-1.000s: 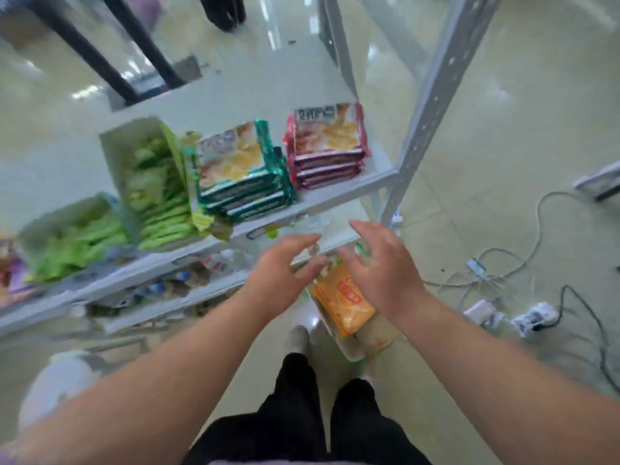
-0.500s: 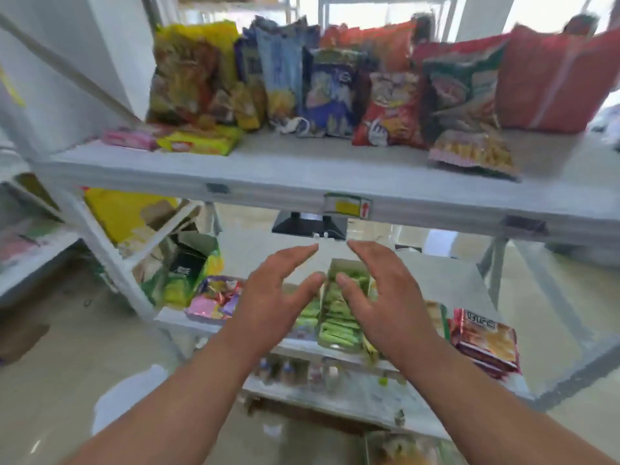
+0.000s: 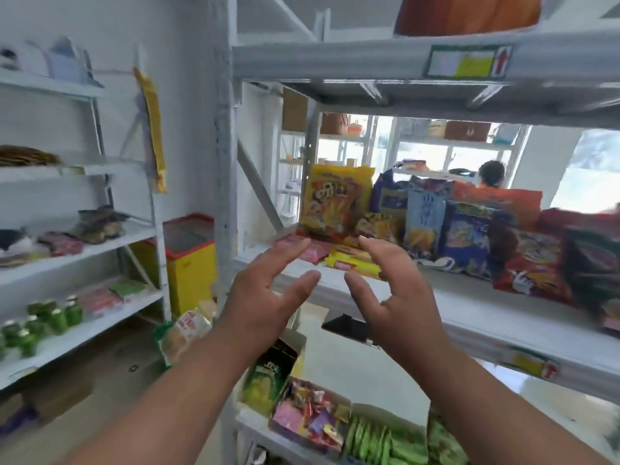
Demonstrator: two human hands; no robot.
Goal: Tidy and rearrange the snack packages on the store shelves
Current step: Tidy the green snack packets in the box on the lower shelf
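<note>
yellow packet (image 3: pixel 352 263) half hidden by right hand (image 3: pixel 399 297) | left hand (image 3: pixel 265 297) | both spread, empty

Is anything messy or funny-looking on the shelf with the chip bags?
Yes. The red snack bag at the right has slumped forward toward the shelf edge, while the yellow chip bag stands upright. A flat yellow packet lies loose in front. Both hands are empty.
</note>
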